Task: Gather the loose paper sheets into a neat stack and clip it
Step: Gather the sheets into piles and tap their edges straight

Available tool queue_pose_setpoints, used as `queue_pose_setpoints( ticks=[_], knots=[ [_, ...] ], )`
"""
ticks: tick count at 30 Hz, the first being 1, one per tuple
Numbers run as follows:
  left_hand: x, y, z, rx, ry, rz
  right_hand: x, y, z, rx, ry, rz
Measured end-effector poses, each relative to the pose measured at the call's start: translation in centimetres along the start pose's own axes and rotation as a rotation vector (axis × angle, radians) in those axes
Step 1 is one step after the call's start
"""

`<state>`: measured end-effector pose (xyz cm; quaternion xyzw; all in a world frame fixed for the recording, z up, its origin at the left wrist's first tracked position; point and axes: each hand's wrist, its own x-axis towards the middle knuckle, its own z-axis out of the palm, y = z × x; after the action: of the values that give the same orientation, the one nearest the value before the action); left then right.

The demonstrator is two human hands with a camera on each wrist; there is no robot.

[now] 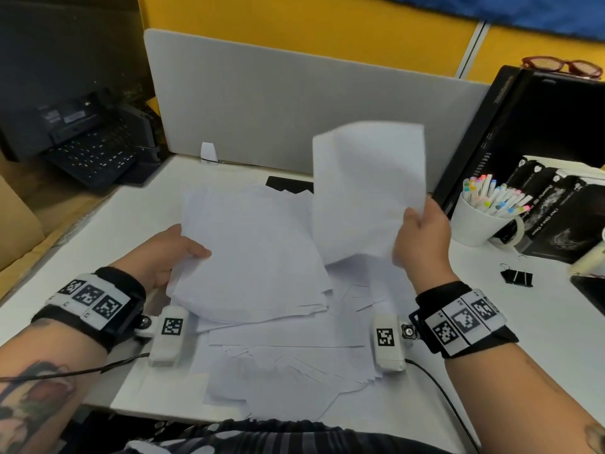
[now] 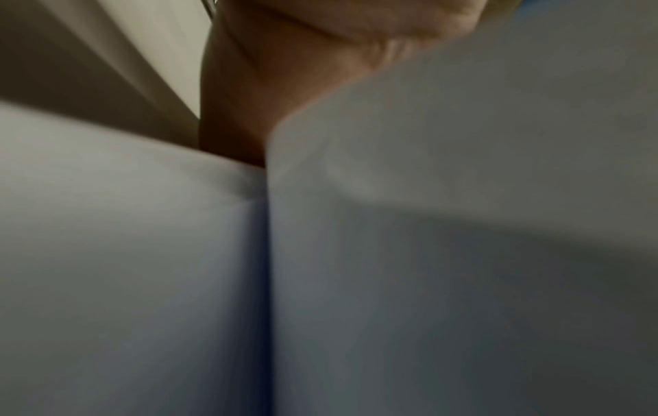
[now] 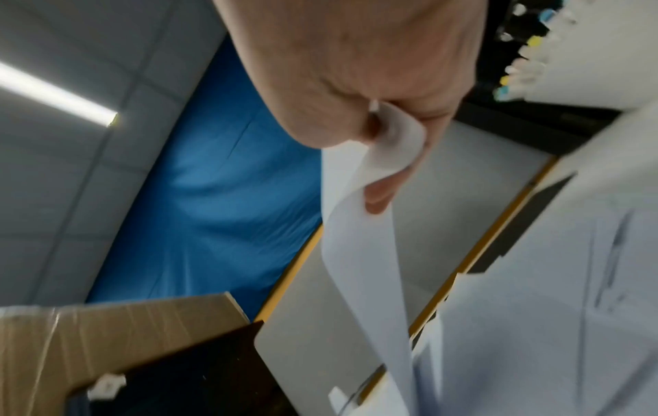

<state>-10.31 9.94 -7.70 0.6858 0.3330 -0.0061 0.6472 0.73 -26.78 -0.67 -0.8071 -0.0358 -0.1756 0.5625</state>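
Risk: right hand (image 1: 422,237) pinches one raised sheet (image 1: 366,188), left hand (image 1: 170,253) grips a sagging bundle (image 1: 248,257); either may slip and scatter.

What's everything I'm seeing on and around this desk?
Held sheet: one, white, raised in right hand.
Gathered stack: one, white, in left hand.
Loose sheets: many, white, scattered on desk's near edge.
Binder clip: one, black, desk right.
Mug: one, white, holds markers.
Divider: one, grey, behind desk.
Glasses: one, red, upper right.
Keyboard: one, black, left.
Left hand: grips stack.
Right hand: pinches sheet.
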Motion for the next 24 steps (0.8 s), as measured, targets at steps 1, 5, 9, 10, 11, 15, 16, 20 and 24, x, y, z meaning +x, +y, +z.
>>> queue_pose_setpoints(
  ticks=[1, 5, 9, 10, 11, 15, 16, 20, 24],
  knots=[
    [-0.3, 0.2, 0.2, -0.019, 0.006, 0.006, -0.2, -0.1, 0.3, 0.079, 0.019, -0.016],
    [0.2, 0.0, 0.5, -0.085, 0.099, 0.010, -1.3, -0.7, 2.0, 0.301, -0.125, 0.066],
    [-0.8, 0.5, 1.1, -0.111, 0.185, -0.009, -3.0, -0.9, 3.6, 0.295, -0.376, 0.191],
    [-0.9, 0.5, 1.3, -0.103, 0.194, -0.026, -3.4, -0.8, 4.0, 0.301, -0.413, 0.231],
    [-0.7, 0.4, 1.3, -0.095, 0.199, -0.036, -3.8, -0.8, 4.2, 0.349, -0.404, 0.277],
    [-0.8, 0.3, 1.2, -0.077, 0.172, -0.019, -2.7, -1.4, 3.6, 0.753, -0.094, 0.344],
    [-0.6, 0.1, 1.1, -0.075, 0.156, -0.019, -2.2, -1.5, 3.3, 0.812, -0.057, 0.321],
    [-1.2, 0.3, 1.4, -0.075, 0.135, -0.019, -2.0, -1.1, 3.4, 0.642, -0.233, 0.266],
    [-1.9, 0.6, 1.6, -0.266, 0.112, 0.014, -4.5, -0.3, 5.4, 0.079, -0.630, 0.252]
  ],
)
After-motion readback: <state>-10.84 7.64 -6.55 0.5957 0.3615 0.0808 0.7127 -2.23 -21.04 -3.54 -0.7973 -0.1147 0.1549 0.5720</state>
